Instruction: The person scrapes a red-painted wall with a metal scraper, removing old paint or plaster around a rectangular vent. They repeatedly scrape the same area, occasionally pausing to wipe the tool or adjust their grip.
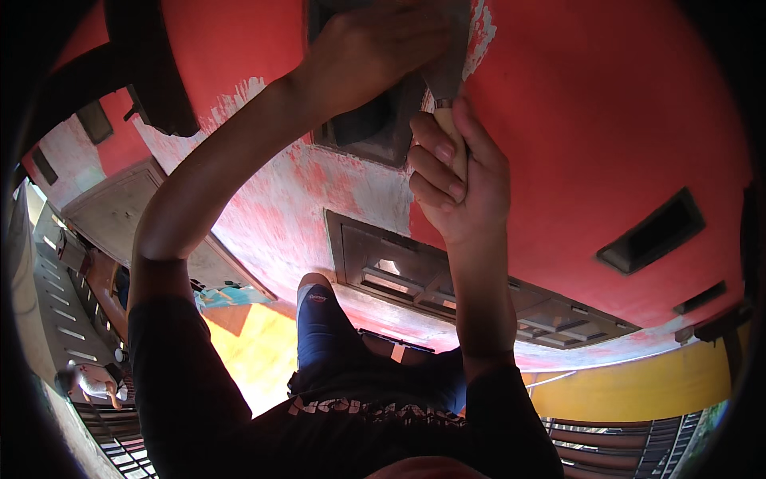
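Observation:
My right hand (pixel 461 173) grips the pale wooden handle (pixel 458 143) of a putty knife, palm towards me and thumb along one side. The knife's grey metal blade (pixel 444 75) widens upward from its ferrule against the wall. My left hand (pixel 377 54) reaches across at the top, its fingers at the blade; dim light hides whether they hold anything. Behind both hands is a dark-framed opening (pixel 413 129) in a red painted wall (pixel 574 120). Ragged whitish patches (pixel 479 36) show beside the blade, and a larger pale, streaky area (pixel 299 185) spreads below the opening.
A brown framed window (pixel 395 263) lies below my hands. Slot-like openings (pixel 652 230) pierce the wall at right. A dark beam (pixel 155 66) juts in at upper left above a door panel (pixel 119 203). Far lower left, another person (pixel 99 380) stands near railings (pixel 119 443).

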Demonstrator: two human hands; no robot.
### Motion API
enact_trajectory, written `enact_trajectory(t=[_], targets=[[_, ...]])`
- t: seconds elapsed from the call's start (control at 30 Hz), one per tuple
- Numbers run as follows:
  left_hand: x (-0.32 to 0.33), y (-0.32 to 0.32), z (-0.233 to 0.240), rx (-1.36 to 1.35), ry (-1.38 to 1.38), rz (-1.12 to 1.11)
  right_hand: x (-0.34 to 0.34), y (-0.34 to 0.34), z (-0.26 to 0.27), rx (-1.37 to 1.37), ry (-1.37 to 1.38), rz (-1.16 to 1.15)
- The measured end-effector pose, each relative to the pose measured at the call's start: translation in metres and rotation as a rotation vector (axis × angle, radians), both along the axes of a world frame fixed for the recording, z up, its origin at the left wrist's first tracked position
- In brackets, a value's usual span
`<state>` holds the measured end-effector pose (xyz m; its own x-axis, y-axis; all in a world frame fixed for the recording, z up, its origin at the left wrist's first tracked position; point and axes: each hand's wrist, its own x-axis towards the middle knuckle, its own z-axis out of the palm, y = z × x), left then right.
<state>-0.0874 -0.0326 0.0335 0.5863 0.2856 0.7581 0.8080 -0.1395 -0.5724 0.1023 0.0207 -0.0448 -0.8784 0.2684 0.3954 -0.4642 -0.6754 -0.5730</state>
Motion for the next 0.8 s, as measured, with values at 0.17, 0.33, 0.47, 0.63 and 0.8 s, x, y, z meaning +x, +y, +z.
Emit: enact_trajectory(t=[0.17, 0.33, 0.47, 0.63, 0.8], targets=[[0.011, -0.008, 0.010, 0.071, 0.143, -0.122, 0.006, 0.000, -0.001, -0.011, 0.063, 0.142], [0.014, -0.018, 0.012, -0.004, 0.111, -0.049, 0.003, 0.000, -0.009, -0.033, 0.073, 0.162], [0.013, -0.012, 0.009, 0.026, 0.102, -0.167, 0.002, -0.006, -0.010, -0.092, 0.218, 0.250], [0.014, -0.013, 0.004, 0.018, 0.022, -0.118, 0.005, -0.012, -0.009, -0.057, 0.094, 0.153], [0.010, -0.017, 0.007, -0.024, 0.013, -0.169, 0.000, -0.007, -0.013, -0.061, 0.119, 0.115]])
